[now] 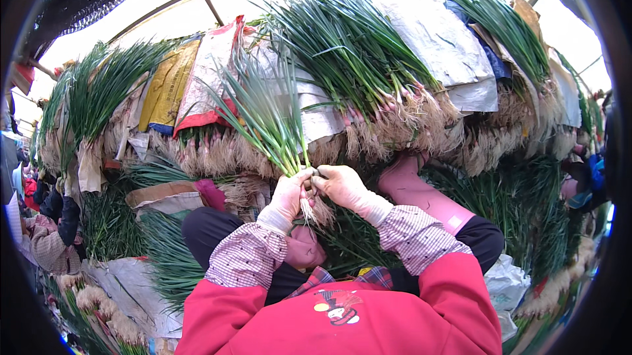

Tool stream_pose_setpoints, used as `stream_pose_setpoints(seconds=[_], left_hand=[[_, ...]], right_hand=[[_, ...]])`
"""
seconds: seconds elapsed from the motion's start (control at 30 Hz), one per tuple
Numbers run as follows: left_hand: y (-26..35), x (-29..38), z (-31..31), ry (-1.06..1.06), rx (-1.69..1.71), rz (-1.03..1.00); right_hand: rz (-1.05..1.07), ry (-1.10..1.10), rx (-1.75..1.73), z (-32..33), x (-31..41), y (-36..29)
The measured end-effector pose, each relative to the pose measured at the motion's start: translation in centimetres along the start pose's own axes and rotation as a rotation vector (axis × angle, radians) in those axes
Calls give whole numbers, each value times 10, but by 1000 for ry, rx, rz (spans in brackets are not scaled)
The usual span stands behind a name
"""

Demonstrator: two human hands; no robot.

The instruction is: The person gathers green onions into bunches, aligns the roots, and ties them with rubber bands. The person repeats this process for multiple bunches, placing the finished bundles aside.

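My left hand (288, 194), in a pale glove, is closed around the lower stems of a small bunch of green garlic plants (276, 133). Their long leaves point up and away from me, and the pale roots hang below my fingers. My right hand (341, 188), gloved too, touches the same bunch from the right at its stem bases, with thumb and fingers bent together; what lies between them cannot be made out. Beyond my hands a large heap of the same plants (360, 59) lies with pinkish bulbs and stringy roots towards me.
White woven sacks (439, 44), a yellow sack (170, 83) and a red-edged sack (210, 69) drape the long pile. Loose green leaves (508, 197) cover the ground around my pink boots (419, 187). A co-worker's sleeve (49, 241) shows at the left.
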State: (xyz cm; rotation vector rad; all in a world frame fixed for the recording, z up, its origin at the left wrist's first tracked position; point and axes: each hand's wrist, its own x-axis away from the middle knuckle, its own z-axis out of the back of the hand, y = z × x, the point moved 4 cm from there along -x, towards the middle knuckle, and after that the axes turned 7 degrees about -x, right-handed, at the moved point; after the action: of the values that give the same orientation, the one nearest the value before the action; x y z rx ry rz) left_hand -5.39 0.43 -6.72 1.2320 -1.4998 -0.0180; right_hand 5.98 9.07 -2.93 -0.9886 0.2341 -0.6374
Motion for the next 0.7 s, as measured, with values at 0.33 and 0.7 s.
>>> stream_pose_setpoints(seconds=[0.33, 0.7], left_hand=[[47, 29, -1, -84, 44, -363], [36, 11, -9, -40, 128, -95]], right_hand=[[17, -215, 499, 14, -10, 48], [-298, 106, -948, 43, -34, 18]])
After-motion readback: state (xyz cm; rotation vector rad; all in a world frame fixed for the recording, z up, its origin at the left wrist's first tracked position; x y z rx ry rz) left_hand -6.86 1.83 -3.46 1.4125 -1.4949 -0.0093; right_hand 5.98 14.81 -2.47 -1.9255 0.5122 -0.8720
